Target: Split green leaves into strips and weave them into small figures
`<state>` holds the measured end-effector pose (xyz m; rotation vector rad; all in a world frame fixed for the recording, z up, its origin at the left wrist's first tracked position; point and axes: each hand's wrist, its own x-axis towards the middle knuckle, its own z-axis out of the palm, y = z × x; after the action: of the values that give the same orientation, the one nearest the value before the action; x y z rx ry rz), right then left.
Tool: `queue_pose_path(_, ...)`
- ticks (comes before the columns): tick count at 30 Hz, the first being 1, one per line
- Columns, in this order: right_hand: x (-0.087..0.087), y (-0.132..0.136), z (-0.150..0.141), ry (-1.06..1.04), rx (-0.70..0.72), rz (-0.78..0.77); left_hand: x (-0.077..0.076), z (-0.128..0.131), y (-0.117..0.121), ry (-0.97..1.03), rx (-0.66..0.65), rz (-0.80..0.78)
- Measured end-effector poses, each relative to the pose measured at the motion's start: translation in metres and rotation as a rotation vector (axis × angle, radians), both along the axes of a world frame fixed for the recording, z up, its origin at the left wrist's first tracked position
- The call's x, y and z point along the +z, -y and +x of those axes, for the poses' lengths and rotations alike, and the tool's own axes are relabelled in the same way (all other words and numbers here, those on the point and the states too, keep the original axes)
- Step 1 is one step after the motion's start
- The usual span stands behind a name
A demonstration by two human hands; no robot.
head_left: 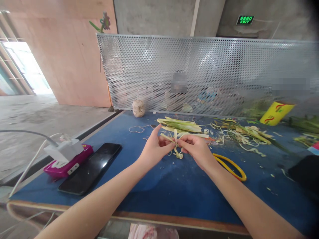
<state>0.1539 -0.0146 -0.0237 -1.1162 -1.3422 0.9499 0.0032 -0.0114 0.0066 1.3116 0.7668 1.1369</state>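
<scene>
On the blue surface (174, 189), at far left, one pink power bank (65, 161) and one black phone (91, 167) lie side by side, away from the work. At centre, left hand (154, 149) and right hand (196, 148) have fingers clamped on one knotted leaf strip (175, 143), raised above the surface. One yellow-handled pair of scissors (230, 165) lies just right; one heap of leaf scraps (239, 132) lies behind.

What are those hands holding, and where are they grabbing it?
Both hands pinch a small bundle of pale leaf strips. The left hand grips its left side, the right hand its right side, with fingertips meeting near the middle.
</scene>
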Motion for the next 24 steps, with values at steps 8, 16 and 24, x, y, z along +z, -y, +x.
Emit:
queue_pose_path(8,0.003,0.005,-0.002,0.142,-0.006,0.112,-0.002,-0.001,-0.003,-0.022,0.021,0.034)
queue_pose_path(16,0.0,0.002,0.0,0.238,-0.065,0.212,0.001,-0.002,-0.003,0.018,0.021,-0.068)
queue_pose_path(24,0.011,0.016,-0.003,0.635,-0.294,0.678,0.0,-0.003,-0.006,-0.008,-0.007,-0.116)
